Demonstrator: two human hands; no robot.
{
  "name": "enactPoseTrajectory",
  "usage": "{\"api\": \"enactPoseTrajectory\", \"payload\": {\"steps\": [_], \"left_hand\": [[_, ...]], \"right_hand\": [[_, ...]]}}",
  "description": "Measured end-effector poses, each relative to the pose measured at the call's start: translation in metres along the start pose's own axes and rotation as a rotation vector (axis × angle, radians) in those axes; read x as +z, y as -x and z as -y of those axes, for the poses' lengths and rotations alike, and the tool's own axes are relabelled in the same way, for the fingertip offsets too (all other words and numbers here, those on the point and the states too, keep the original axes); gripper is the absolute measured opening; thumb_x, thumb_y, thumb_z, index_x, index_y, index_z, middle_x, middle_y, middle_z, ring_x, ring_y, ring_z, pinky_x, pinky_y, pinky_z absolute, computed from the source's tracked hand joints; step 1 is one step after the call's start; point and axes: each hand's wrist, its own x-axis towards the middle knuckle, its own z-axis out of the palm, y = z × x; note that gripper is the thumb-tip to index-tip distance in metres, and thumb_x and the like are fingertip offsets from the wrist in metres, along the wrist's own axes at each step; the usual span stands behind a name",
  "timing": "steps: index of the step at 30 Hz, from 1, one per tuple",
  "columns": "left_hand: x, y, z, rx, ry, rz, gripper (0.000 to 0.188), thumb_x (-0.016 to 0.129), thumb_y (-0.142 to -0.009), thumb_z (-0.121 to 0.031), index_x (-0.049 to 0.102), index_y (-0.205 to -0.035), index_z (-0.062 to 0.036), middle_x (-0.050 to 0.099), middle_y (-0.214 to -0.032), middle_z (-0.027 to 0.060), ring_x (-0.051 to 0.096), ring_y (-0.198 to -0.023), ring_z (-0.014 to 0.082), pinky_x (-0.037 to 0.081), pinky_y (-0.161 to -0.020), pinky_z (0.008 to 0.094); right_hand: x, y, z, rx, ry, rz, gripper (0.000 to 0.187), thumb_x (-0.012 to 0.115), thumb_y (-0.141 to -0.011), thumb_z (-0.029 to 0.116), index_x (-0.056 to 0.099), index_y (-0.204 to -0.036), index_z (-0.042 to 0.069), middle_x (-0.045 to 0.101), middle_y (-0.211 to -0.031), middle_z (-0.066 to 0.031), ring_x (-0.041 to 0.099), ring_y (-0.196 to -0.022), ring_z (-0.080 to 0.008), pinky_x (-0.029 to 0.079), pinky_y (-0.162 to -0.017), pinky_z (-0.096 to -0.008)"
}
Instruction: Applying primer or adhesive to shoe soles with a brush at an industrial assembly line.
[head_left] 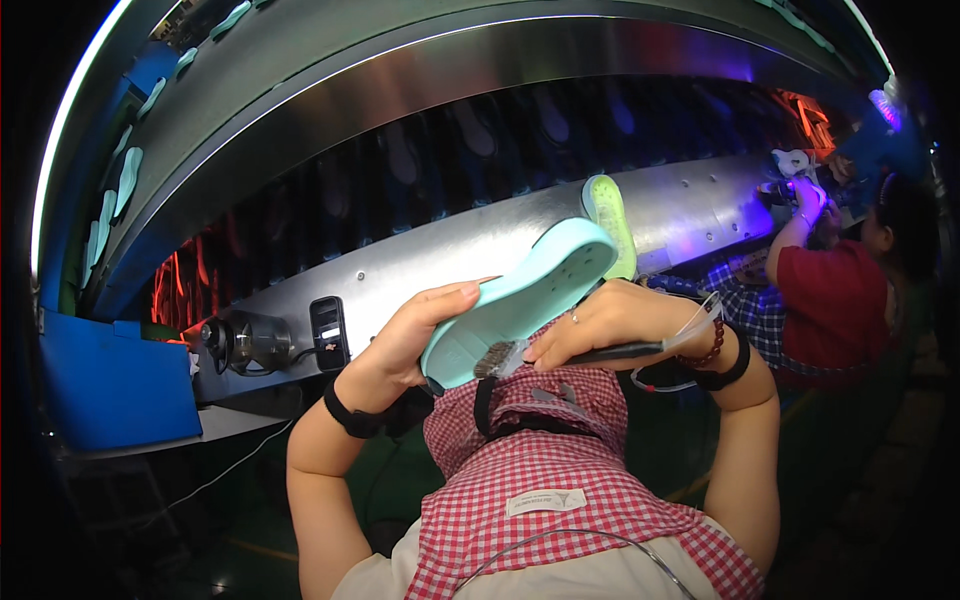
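Observation:
A mint-green shoe sole (520, 290) is tilted in front of my body. My left hand (412, 328) is closed around its near-left end, with the thumb along the upper edge. In my right hand (610, 322) is a brush (492, 360) with a dark handle and brownish bristles. Those bristles touch the sole's inner face near its lower end. Behind the mint sole, a yellow-green sole (612, 222) rests on the metal ledge, partly covered by it.
On the ledge (450, 240), a clear jar (255, 342) with a dark lid lies beside a black phone (329, 332). Further mint soles (127, 180) ride on the conveyor (300, 60) beyond. To the right, a co-worker in a red top (835, 290) works under purple light.

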Motion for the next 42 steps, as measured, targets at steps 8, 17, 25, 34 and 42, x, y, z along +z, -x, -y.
{"api": "enactPoseTrajectory", "payload": {"steps": [8, 17, 25, 34, 42], "left_hand": [[-0.010, 0.006, 0.002, -0.040, -0.077, -0.053, 0.045, 0.050, -0.088, -0.025, 0.044, -0.122, 0.0039, 0.056, -0.108, 0.0160, 0.061, -0.087, 0.0187, 0.053, -0.073, 0.0274], [-0.011, -0.011, 0.027, 0.040, 0.302, 0.087, 0.051, 0.043, -0.089, -0.028, 0.033, -0.129, 0.0025, 0.049, -0.119, 0.0206, 0.052, -0.108, 0.0283, 0.044, -0.091, 0.0402], [-0.036, -0.037, 0.048, 0.148, 0.466, 0.073, 0.046, 0.045, -0.088, -0.028, 0.037, -0.122, 0.0017, 0.048, -0.115, 0.0251, 0.057, -0.095, 0.0397, 0.051, -0.073, 0.0559], [-0.037, -0.025, 0.050, 0.193, 0.430, 0.032, 0.050, 0.044, -0.089, -0.023, 0.031, -0.131, 0.0004, 0.048, -0.121, 0.0192, 0.055, -0.104, 0.0300, 0.049, -0.084, 0.0454], [-0.034, 0.035, -0.035, 0.651, 0.236, -0.042, 0.056, 0.032, -0.088, -0.037, 0.037, -0.126, 0.0045, 0.052, -0.115, 0.0228, 0.055, -0.099, 0.0384, 0.045, -0.084, 0.0525]], "right_hand": [[-0.014, -0.001, 0.007, 0.082, 0.181, 0.134, 0.022, 0.057, -0.074, 0.008, 0.061, -0.096, 0.009, 0.064, -0.101, -0.0074, 0.063, -0.084, -0.0247, 0.050, -0.068, -0.0325], [0.013, 0.000, -0.008, 0.376, -0.372, -0.325, 0.023, 0.063, -0.078, 0.008, 0.063, -0.099, 0.000, 0.066, -0.084, -0.0102, 0.063, -0.072, -0.0139, 0.050, -0.066, -0.0233], [0.031, 0.003, -0.046, 0.492, -0.394, -0.842, 0.016, 0.059, -0.078, 0.003, 0.064, -0.093, -0.003, 0.065, -0.078, -0.0102, 0.061, -0.060, -0.0112, 0.044, -0.052, -0.0186], [0.035, -0.011, -0.075, 0.374, -0.151, -1.183, 0.020, 0.058, -0.079, -0.001, 0.062, -0.099, -0.003, 0.063, -0.078, -0.0081, 0.055, -0.053, -0.0079, 0.045, -0.049, -0.0179], [0.043, 0.040, -0.034, -0.025, -0.881, -1.051, 0.020, 0.052, -0.081, 0.002, 0.058, -0.097, -0.009, 0.060, -0.098, -0.0256, 0.055, -0.050, -0.0125, 0.046, -0.047, -0.0196]]}}
